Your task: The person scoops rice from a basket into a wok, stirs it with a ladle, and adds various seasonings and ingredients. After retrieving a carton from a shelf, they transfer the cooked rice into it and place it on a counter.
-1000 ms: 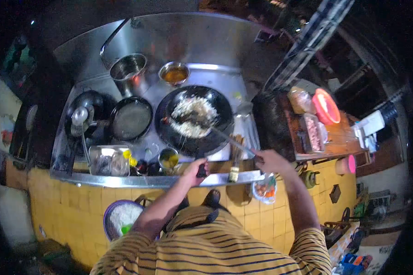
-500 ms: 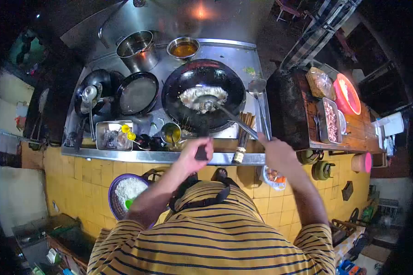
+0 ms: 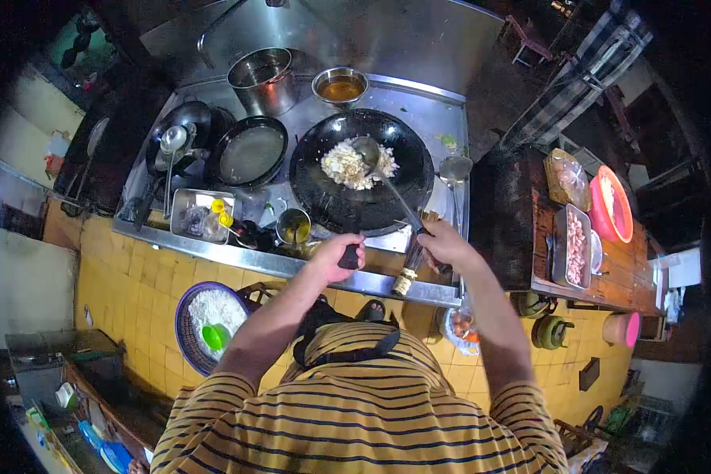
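Note:
My left hand point(image 3: 338, 257) is closed around the dark handle at the near side of a large black wok point(image 3: 316, 189). White rice point(image 3: 344, 163) lies in the middle of the wok. In my right hand point(image 3: 444, 243) is the handle of a long metal ladle point(image 3: 399, 193), whose bowl rests in the rice. Just beside that hand, a bundle of thin sticks point(image 3: 405, 280) leans at the counter edge. A second ladle point(image 3: 456, 168) lies to the right of the wok.
Behind the wok stand a steel pot point(image 3: 262, 91) and a bowl of brown liquid point(image 3: 340, 87). Left are a black pan point(image 3: 251, 152) and a tray point(image 3: 183, 221). A purple basket of rice point(image 3: 183, 328) sits below. Right, a wooden table point(image 3: 608, 272) holds a meat tray point(image 3: 574, 246).
The view has turned and shifted. The ladle's bowl has moved toward the far side of the rice, which is now heaped and sharper, and my right hand is closer to the wok.

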{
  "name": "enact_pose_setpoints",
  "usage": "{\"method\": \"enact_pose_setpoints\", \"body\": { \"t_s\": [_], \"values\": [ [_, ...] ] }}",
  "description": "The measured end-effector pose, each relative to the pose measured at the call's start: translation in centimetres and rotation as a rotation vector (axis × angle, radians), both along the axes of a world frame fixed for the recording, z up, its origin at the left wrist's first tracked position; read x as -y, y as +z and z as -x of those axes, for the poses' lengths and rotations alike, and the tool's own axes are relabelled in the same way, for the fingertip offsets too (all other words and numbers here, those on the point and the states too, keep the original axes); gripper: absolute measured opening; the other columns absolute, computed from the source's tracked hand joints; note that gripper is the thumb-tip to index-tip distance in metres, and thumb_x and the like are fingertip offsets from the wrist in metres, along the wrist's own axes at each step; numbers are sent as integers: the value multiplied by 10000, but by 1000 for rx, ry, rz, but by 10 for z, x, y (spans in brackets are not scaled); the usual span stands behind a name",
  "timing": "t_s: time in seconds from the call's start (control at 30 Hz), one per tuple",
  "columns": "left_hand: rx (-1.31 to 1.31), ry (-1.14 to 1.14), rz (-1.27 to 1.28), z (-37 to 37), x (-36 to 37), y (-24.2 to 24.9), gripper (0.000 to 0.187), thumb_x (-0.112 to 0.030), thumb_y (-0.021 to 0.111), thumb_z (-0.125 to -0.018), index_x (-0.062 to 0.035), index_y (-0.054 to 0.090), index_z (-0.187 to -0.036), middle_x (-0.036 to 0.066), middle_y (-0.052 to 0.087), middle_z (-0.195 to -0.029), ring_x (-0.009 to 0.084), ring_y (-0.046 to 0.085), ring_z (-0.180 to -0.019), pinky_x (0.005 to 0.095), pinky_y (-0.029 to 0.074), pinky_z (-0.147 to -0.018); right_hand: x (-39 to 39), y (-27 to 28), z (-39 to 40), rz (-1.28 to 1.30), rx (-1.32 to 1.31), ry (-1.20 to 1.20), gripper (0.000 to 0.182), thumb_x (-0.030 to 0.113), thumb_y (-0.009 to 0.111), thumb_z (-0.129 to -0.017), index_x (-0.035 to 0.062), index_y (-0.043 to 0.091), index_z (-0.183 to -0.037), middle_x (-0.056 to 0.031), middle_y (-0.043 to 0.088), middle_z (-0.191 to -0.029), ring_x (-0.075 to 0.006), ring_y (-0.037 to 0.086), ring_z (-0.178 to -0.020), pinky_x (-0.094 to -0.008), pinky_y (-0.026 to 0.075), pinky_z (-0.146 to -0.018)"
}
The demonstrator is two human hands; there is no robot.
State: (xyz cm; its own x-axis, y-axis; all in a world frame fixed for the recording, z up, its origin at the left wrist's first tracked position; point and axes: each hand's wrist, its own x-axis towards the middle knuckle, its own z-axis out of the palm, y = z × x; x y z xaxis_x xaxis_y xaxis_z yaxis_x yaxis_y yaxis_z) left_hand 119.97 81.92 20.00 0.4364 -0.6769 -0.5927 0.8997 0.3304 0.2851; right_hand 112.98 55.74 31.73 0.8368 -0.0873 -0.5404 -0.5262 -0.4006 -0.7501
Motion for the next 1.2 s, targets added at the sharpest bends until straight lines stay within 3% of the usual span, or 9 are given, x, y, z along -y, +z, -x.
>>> {"method": "enact_pose_setpoints", "body": {
  "t_s": [0.27,0.47,0.6,0.67,0.73,0.83,1.0,1.07,1.2],
  "values": [
    [32,-81,-18,-9,-6,2,85,-110,587,-904,-33,551,-909,51,570,-779,152,569,-662,283,494,-571,3,-15,-30,154,3,-24,207,138,519,-912,0,610,-1037,-59,527,-563,-141,545,-431,-295,411,-370],
    [-208,-104,187,-24,-22,11,104,-111,590,-894,-36,562,-960,47,584,-791,141,565,-656,266,475,-572,35,17,5,-262,-166,-28,279,106,535,-860,1,601,-1110,-31,499,-553,-133,472,-355,-294,364,-305],
    [-83,-160,140,-16,-51,15,81,-129,590,-901,-52,566,-909,23,566,-756,127,551,-648,282,462,-572,39,14,8,573,152,182,536,108,585,-847,47,472,-1367,-121,572,-634,-213,560,-444,-343,473,-444],
    [1376,-258,-19,14,-91,28,99,-157,587,-911,-62,564,-892,18,559,-739,124,556,-661,298,476,-611,27,36,20,711,306,223,550,115,602,-827,62,479,-1360,-151,587,-671,-261,584,-511,-359,487,-521],
    [241,-382,85,50,-112,10,130,-183,577,-923,-74,562,-855,13,556,-727,119,564,-682,292,482,-659,6,100,30,813,367,285,532,127,607,-804,79,509,-1324,-195,622,-765,-357,616,-682,-411,502,-642],
    [360,-470,-113,31,-100,69,142,-181,583,-915,-81,558,-818,16,569,-737,124,571,-678,289,485,-667,-28,183,66,735,157,319,556,124,606,-778,118,512,-1326,-200,647,-824,-398,629,-792,-458,503,-713],
    [-304,-58,118,-17,-38,95,80,-117,580,-864,-51,535,-862,12,533,-669,122,507,-552,269,426,-519,-68,114,67,942,-92,370,633,79,521,-791,146,427,-1414,-219,649,-931,-366,650,-872,-472,512,-798],
    [590,-190,188,21,-67,34,94,-91,605,-841,-38,546,-890,30,547,-682,134,526,-571,280,441,-541,-84,91,57,980,-144,311,657,79,579,-772,173,429,-1405,-210,656,-893,-364,655,-828,-468,523,-742],
    [265,-361,-60,52,-99,73,48,-100,532,-919,-54,545,-925,23,523,-717,103,513,-635,241,442,-594,-70,138,78,964,41,396,663,82,594,-769,167,430,-1405,-212,655,-876,-358,655,-802,-462,527,-720]
  ]
}}
